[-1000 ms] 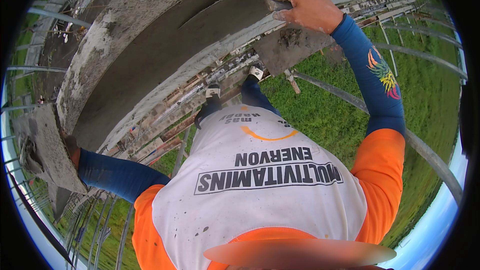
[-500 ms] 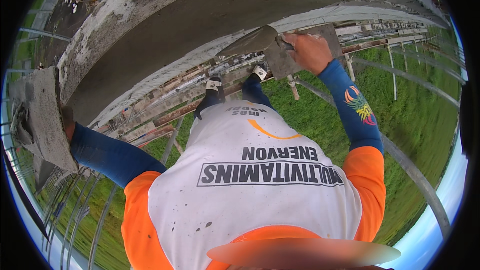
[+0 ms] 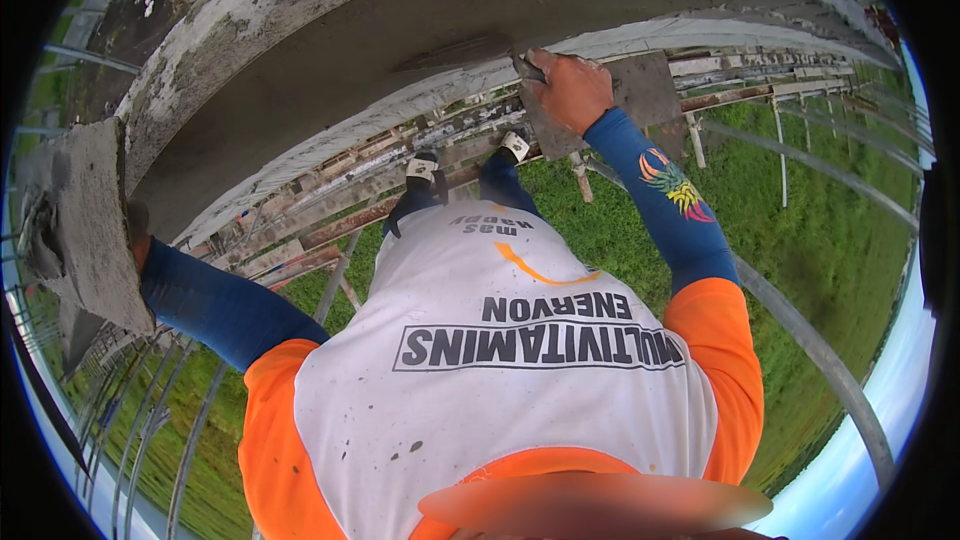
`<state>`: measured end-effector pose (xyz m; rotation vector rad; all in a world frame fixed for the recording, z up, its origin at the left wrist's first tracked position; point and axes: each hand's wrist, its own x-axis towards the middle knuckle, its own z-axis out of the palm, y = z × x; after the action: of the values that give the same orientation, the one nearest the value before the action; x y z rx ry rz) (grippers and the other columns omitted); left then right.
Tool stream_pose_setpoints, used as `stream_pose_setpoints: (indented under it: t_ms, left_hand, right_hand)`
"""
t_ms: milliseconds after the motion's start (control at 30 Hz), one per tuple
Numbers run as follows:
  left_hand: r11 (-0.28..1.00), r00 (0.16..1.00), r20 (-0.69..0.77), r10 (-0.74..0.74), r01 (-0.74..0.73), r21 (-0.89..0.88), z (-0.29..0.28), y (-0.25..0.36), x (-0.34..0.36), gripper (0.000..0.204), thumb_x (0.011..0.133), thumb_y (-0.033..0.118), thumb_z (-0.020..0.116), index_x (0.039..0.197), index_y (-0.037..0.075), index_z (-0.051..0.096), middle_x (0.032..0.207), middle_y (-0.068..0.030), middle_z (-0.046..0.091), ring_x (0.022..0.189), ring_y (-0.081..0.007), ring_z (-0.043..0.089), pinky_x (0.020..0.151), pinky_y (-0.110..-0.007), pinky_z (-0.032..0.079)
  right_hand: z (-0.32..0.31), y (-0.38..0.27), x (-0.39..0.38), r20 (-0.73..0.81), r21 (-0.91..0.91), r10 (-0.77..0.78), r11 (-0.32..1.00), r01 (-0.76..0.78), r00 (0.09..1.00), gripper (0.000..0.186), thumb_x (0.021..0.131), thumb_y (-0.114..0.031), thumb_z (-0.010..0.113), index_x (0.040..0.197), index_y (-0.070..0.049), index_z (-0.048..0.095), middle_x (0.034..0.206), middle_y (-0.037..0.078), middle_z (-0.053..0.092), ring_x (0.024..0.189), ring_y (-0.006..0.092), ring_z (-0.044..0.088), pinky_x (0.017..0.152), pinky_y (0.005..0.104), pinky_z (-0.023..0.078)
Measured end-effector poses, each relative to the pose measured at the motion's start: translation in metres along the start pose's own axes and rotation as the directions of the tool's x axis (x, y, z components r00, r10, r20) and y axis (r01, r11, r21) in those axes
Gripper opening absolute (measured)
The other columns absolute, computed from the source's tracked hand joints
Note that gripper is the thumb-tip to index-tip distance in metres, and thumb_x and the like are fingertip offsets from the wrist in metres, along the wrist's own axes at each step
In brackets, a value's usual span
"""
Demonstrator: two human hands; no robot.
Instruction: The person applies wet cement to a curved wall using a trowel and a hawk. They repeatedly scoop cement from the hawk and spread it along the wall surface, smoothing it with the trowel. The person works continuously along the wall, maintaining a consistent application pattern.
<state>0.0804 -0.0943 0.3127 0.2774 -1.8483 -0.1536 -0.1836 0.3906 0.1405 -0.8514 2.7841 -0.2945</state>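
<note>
Right hand: the right hand point(image 3: 570, 90) is closed around the handle of a plastering trowel point(image 3: 455, 52), whose flat blade lies against the grey concrete wall point(image 3: 330, 70) near the wall's lower edge.
Left hand: the left hand point(image 3: 137, 240) is mostly hidden behind a mortar board point(image 3: 85, 220); it appears to grip the board from behind, at the wall's left end.
Mortar board: a flat slab coated in grey mortar, tilted nearly upright.
Handling, trowel: probably light and stiff, with a thin blade that flexes a little; best held by the handle, as it is now.
Handling, board: likely heavy with wet mortar and slippery at the edges; a grip under its middle would steady it.
Below: scaffold planks point(image 3: 330, 210) and grass point(image 3: 800, 240).
</note>
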Motion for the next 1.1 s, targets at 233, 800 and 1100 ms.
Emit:
stream_pose_setpoints:
  t_ms: [233, 800, 1100]
  left_hand:
    - [1.000, 1.000, -0.012, -0.009, 0.009, -0.014, 0.003, 0.002, -0.004, 0.063, 0.090, 0.031, 0.076, 0.144, 0.007, 0.053, 0.144, -0.0151, 0.057, 0.129, -0.0305, 0.059, 0.109, -0.044, 0.051]
    - [0.783, 0.976, 0.120, -0.183, 0.218, -0.583, -0.005, -0.016, 0.019, 0.061, 0.094, 0.025, 0.073, 0.146, 0.007, 0.049, 0.147, -0.0154, 0.057, 0.134, -0.0302, 0.057, 0.113, -0.046, 0.050]
    - [0.959, 0.994, 0.067, 0.086, -0.065, -0.276, 0.016, 0.022, 0.038, 0.065, 0.085, 0.027, 0.082, 0.140, 0.007, 0.053, 0.142, -0.0126, 0.060, 0.130, -0.0278, 0.059, 0.110, -0.038, 0.050]
  right_hand:
    - [-0.093, -0.015, 0.002, 0.005, 0.051, -0.059, 0.997, 0.059, 0.998, 0.048, 0.090, -0.035, 0.074, 0.134, -0.018, 0.066, 0.106, 0.014, 0.076, 0.100, 0.0389, 0.071, 0.088, 0.0517, 0.054]
    - [0.001, -0.048, -0.011, -0.110, 0.902, -0.148, 0.399, 0.162, 0.983, 0.027, 0.093, -0.020, 0.077, 0.094, 0.001, 0.060, 0.083, 0.005, 0.054, 0.077, 0.0111, 0.048, 0.072, 0.0314, 0.048]
    - [0.002, -0.018, 0.026, -0.237, 0.898, -0.195, 0.330, 0.291, 0.952, 0.030, 0.096, -0.027, 0.075, 0.102, 0.001, 0.065, 0.088, 0.003, 0.058, 0.082, 0.0084, 0.050, 0.073, 0.0295, 0.048]
